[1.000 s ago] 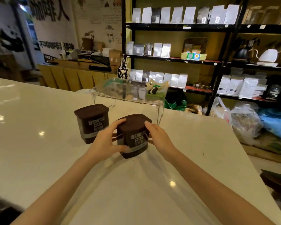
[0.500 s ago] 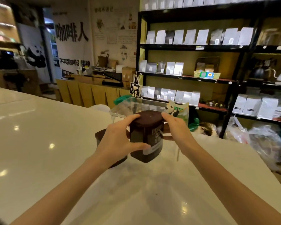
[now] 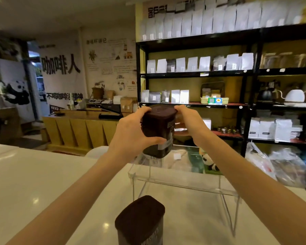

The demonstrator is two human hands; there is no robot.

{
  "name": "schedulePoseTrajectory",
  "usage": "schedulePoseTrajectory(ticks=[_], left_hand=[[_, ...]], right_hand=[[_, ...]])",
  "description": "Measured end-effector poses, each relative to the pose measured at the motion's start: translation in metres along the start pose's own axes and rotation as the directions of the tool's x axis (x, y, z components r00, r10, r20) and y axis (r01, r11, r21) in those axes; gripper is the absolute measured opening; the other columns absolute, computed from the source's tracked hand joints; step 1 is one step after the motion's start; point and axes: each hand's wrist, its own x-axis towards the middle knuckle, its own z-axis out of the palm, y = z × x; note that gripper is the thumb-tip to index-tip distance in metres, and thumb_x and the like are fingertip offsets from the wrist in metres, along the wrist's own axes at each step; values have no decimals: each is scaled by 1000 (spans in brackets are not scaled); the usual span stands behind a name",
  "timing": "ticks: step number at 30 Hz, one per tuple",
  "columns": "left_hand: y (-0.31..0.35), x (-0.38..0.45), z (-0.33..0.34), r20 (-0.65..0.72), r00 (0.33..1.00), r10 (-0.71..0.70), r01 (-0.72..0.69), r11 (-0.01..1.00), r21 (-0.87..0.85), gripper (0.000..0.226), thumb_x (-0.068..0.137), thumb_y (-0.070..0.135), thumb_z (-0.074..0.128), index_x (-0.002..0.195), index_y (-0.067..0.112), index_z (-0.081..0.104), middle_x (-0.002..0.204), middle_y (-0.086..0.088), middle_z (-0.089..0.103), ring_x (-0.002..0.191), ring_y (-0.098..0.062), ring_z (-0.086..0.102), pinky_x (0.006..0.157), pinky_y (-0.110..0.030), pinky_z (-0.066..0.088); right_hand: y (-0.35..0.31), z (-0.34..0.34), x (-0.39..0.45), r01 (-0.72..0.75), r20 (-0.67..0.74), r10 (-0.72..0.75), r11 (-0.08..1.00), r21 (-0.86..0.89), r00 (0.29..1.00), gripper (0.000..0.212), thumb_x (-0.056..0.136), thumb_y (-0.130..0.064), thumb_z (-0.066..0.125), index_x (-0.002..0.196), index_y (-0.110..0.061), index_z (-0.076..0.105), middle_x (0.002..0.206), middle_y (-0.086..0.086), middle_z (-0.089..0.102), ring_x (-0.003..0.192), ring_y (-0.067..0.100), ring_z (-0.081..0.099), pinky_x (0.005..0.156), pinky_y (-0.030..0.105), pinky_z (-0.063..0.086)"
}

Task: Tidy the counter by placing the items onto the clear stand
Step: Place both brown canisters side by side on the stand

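Both hands, left hand [image 3: 131, 133] and right hand [image 3: 191, 122], grip the cocoa tin [image 3: 158, 131], now lifted off the bench and over the clear stand's [image 3: 182, 181] far-left corner. Second tin [image 3: 139, 221] waits at the near edge.

"HERSHEY'S", partly cut off, on counter tin [image 3: 141, 225]; wall sign [image 3: 60, 65] "咖啡人".

Left hand [image 3: 131, 133]: bare, no glove, ring or watch showing.
Right hand [image 3: 191, 123]: bare, likewise unadorned.
Forearms: bare to the frame's edge, no sleeve in view.
Fingers [image 3: 145, 110]: slender, short nails.
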Motion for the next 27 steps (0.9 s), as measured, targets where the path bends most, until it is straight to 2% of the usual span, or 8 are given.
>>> schedulePoseTrajectory(ticks=[3, 7, 10, 12, 14, 18, 23, 27], left_hand=[[-30, 16, 25, -21, 1000, -14, 14, 1000, -15, 83, 58, 33, 83, 130, 20, 43, 125, -1, 60, 109, -7, 51, 91, -19, 39], [-61, 31, 56, 11, 998, -69, 69, 998, -5, 82, 58, 37, 82, 128, 21, 43, 125, -2, 60, 114, -16, 54, 98, -29, 44], [-74, 33, 72, 60, 993, -98, 97, 995, 22, 82, 58, 38, 82, 128, 20, 43, 123, -4, 61, 112, -18, 55, 99, -36, 48], [-81, 32, 80, 69, 991, -116, 114, 993, 30, 83, 58, 39, 82, 129, 19, 43, 123, -5, 60, 113, -20, 54, 99, -38, 48], [-87, 31, 86, 74, 988, -135, 133, 990, 39, 84, 58, 39, 82, 129, 19, 42, 123, -6, 60, 113, -21, 54, 99, -40, 48], [-96, 29, 95, 73, 983, -167, 162, 985, 65, 87, 59, 41, 81, 132, 20, 39, 125, -7, 59, 115, -23, 53, 98, -41, 49], [-102, 28, 104, 52, 980, -191, 186, 979, 81, 84, 62, 42, 78, 132, 20, 37, 126, -6, 56, 115, -22, 51, 97, -38, 46], [-101, 27, 105, 48, 980, -191, 188, 980, 72, 83, 64, 39, 78, 133, 19, 36, 127, -8, 55, 116, -23, 50, 97, -37, 45]], right_hand=[[12, 10, 33, -28, -29, 28, 999, 21, 999, 22, 90, -27, 43, 87, -13, 59, 80, 3, 60, 78, 21, 58, 66, 30, 50], [40, 19, 69, -115, -91, 116, 993, 15, 989, 26, 89, -25, 43, 97, -7, 59, 82, 8, 62, 79, 26, 60, 72, 35, 52], [60, 24, 84, -200, -121, 196, 979, -25, 973, 36, 88, -26, 42, 108, -2, 60, 95, 18, 64, 93, 34, 63, 85, 44, 55], [69, 27, 90, -227, -126, 221, 973, -34, 967, 38, 88, -27, 42, 111, -2, 59, 95, 17, 64, 94, 33, 62, 92, 48, 53], [76, 29, 95, -246, -127, 241, 969, -19, 962, 36, 87, -26, 42, 108, -2, 60, 91, 14, 62, 88, 29, 59, 91, 45, 52], [87, 34, 100, -248, -121, 247, 969, 13, 961, 25, 89, -24, 40, 95, -7, 58, 91, 15, 60, 86, 27, 57, 72, 36, 51], [93, 38, 104, -222, -130, 228, 973, 55, 965, 24, 92, -27, 40, 95, -10, 57, 97, 13, 60, 92, 25, 56, 89, 42, 51], [100, 41, 101, -194, -139, 206, 976, 101, 969, 31, 94, -32, 38, 108, -11, 58, 106, 14, 62, 102, 26, 58, 88, 35, 49]])
